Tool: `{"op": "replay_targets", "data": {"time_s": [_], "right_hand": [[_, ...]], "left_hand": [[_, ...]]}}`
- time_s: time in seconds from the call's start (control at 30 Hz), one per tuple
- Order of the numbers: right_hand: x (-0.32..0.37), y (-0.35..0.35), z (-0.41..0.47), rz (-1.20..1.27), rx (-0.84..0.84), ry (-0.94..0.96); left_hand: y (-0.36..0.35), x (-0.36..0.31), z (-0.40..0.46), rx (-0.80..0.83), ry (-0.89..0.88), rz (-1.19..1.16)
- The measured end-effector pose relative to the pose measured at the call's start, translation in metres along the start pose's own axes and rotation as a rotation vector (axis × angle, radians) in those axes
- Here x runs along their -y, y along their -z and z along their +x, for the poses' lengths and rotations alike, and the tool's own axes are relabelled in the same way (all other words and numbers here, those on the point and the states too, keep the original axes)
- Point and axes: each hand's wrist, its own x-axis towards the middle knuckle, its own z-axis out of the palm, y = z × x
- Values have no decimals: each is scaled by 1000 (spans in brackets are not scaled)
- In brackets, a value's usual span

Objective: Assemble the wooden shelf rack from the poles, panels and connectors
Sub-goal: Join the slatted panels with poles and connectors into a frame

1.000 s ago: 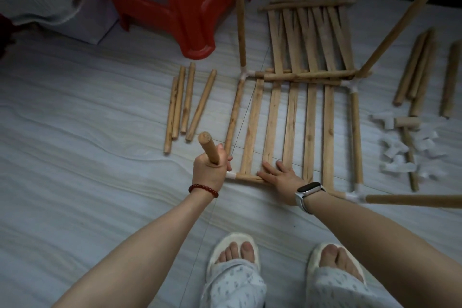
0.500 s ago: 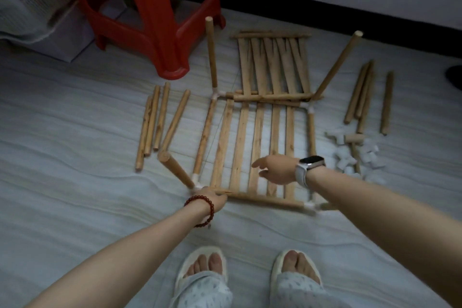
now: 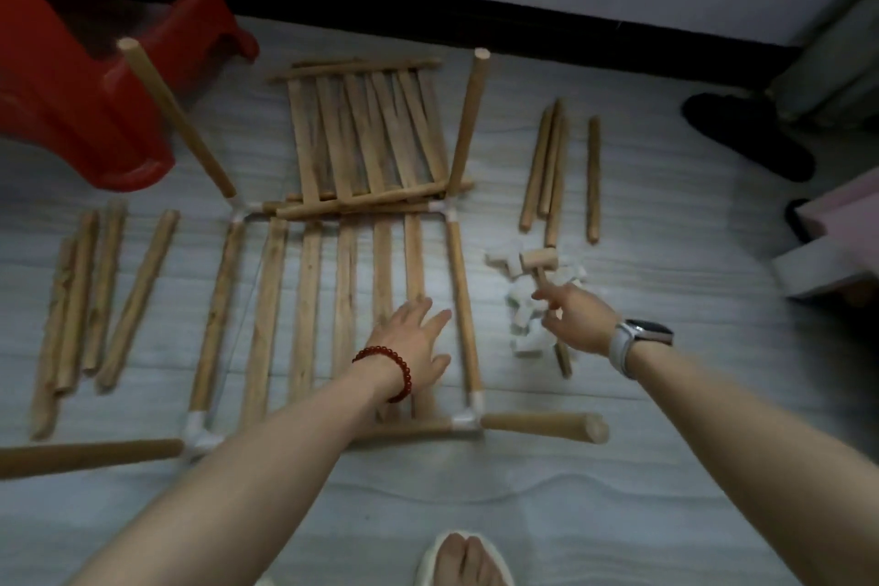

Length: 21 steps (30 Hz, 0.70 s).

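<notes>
Pale grey floor, wall and dark skirting along its far edge. Red plastic stool at the far-left corner. Mid-floor, the part-built rack frame: slatted panel boxed in by rails, white corner connectors at all four corners, a pole plugged into each. Far pair of poles slanting upward; near-left pole and near-right pole lying flat, pointing outward. Second slatted panel loose beyond the frame's far rail. Spare poles along the left edge, more to the right. Heap of white connectors just right of the frame, small wooden mallet on top.

Half a second back, left hand gripping the near-left corner joint; now off it. Left hand flat over the right-hand slats, fingers straight, holding nothing. Right hand, then hovering above the slats, now over the heap, fingers loosely spread, nothing gripped yet. Likely reading: four corners judged seated, next connector or mallet being fetched.
</notes>
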Motion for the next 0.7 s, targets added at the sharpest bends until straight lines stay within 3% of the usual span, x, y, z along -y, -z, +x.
{"op": "replay_targets", "data": {"time_s": [0.17, 0.33, 0.47, 0.7], "right_hand": [[-28, -71, 14, -32, -51, -2], [-27, -88, 9, 123, -67, -25], [-21, -62, -19, 550, -132, -72], [-10, 11, -102, 1178, -186, 15]], "left_hand": [[-43, -8, 22, 180, -155, 173], [-50, -17, 22, 243, -99, 128], [-20, -33, 12, 153, -54, -19], [70, -81, -35, 170, -185, -155]]}}
